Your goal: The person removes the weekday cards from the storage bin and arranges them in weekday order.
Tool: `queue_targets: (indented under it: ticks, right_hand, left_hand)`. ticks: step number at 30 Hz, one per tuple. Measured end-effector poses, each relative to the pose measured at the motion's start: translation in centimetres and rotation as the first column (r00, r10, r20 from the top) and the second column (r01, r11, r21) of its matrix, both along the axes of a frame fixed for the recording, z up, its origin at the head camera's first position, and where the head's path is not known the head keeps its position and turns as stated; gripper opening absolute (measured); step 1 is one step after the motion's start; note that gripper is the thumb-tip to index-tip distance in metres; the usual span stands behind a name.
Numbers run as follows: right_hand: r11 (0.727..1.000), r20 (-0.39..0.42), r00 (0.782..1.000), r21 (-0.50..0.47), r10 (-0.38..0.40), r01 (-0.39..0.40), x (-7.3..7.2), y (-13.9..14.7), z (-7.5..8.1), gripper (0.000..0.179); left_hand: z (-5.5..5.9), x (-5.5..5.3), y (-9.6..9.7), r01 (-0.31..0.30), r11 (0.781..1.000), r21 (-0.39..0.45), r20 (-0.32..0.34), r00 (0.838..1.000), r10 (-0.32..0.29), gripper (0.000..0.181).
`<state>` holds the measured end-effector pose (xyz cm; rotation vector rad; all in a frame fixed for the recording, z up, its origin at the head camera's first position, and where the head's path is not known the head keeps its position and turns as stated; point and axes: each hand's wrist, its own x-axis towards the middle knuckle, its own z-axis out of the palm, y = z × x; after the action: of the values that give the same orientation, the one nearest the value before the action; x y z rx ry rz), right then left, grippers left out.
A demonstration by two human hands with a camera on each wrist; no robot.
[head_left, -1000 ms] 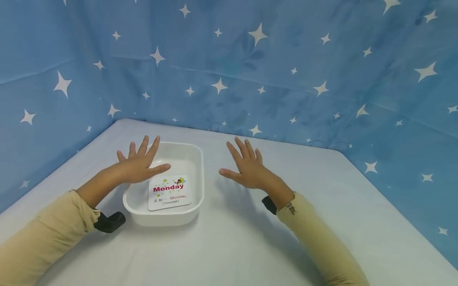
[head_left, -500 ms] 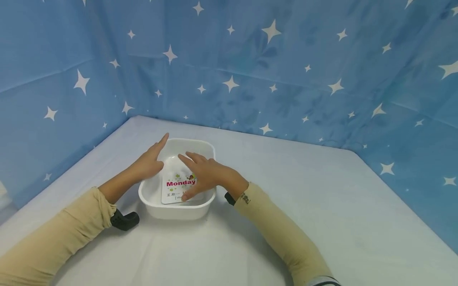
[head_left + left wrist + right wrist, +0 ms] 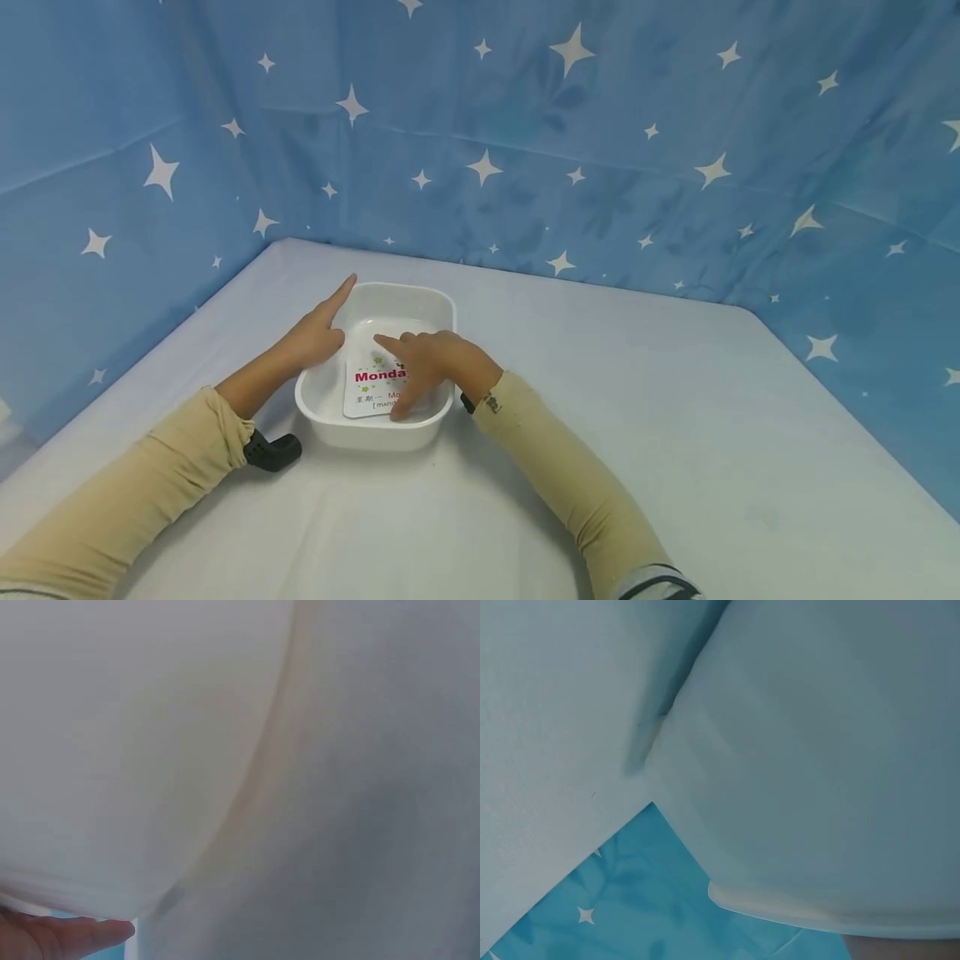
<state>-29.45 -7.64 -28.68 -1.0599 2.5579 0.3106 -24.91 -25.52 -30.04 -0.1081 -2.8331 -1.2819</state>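
A white plastic basin (image 3: 375, 435) stands on the table at left of centre in the head view. In it lies a white flash card (image 3: 367, 387) printed "Monday"; whether others lie beneath it I cannot tell. My left hand (image 3: 311, 337) grips the basin's left rim, thumb inside and index finger straight along the edge. In the left wrist view a finger (image 3: 90, 935) lies just under the rim outside. My right hand (image 3: 429, 367) reaches over the right rim onto the card, covering its right side. Its thumb is at the near edge, its index finger pointing across; other fingertips are hidden.
A white cloth (image 3: 637, 433) covers the table. Blue star-patterned fabric (image 3: 480, 125) hangs behind it and at both sides. A black wrist device (image 3: 273, 451) sits by the left cuff, close to the basin's near left corner.
Both hands were spread in the air a second ago. My left hand has settled on the basin's rim, and my right hand has swung left and down onto the card.
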Motion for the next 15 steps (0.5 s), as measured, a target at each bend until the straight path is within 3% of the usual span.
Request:
queue_targets:
  ticks: [15]
  right_hand:
    - [0.993,-0.022,0.995,-0.063,0.097,-0.099,-0.30,0.29,0.43,0.088]
  left_hand:
    - [0.29,-0.22,0.06,-0.009,1.000,0.004,0.032,0.999,0.009,0.086]
